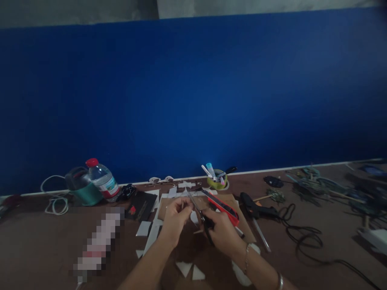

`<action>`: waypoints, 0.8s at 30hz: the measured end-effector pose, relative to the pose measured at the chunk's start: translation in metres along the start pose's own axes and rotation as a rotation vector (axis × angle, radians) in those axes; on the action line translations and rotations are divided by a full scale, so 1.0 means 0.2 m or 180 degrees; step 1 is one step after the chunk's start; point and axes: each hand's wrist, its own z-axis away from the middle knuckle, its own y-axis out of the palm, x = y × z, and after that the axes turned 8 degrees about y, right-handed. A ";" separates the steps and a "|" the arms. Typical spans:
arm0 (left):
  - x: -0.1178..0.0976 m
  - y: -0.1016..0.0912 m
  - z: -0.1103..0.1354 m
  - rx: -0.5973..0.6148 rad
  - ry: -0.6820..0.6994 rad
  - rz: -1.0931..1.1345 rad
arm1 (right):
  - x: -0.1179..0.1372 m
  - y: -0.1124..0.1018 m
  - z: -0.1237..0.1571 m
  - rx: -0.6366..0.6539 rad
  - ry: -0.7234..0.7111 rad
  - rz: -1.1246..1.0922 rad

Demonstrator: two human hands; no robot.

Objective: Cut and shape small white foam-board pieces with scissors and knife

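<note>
My right hand (222, 231) is closed around the dark handles of a pair of scissors (199, 215), whose blades point up and left. My left hand (177, 215) pinches a small piece of something right at the blades; I cannot make out what it is. Both hands hover over a brown cardboard sheet (244, 229) strewn with white paper scraps (149, 233). A red and black utility knife (223, 207) lies just beyond my right hand.
A black glue gun (256, 209) with a long black cable (305, 241) lies to the right. A water bottle (102, 181) and a green jug (83, 187) stand at back left. A green tape roll (216, 181) holds markers. A blue wall (193, 100) bounds the table.
</note>
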 end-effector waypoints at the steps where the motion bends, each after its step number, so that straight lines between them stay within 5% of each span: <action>1: 0.00 0.00 0.00 0.0003 0.0004 -0.0004 | 0.00 0.00 0.00 0.0003 -0.0004 -0.0001; 24: 0.05 -0.04 -0.04 0.0250 -0.0304 0.0621 | -0.04 -0.03 -0.04 0.0119 0.0019 0.0063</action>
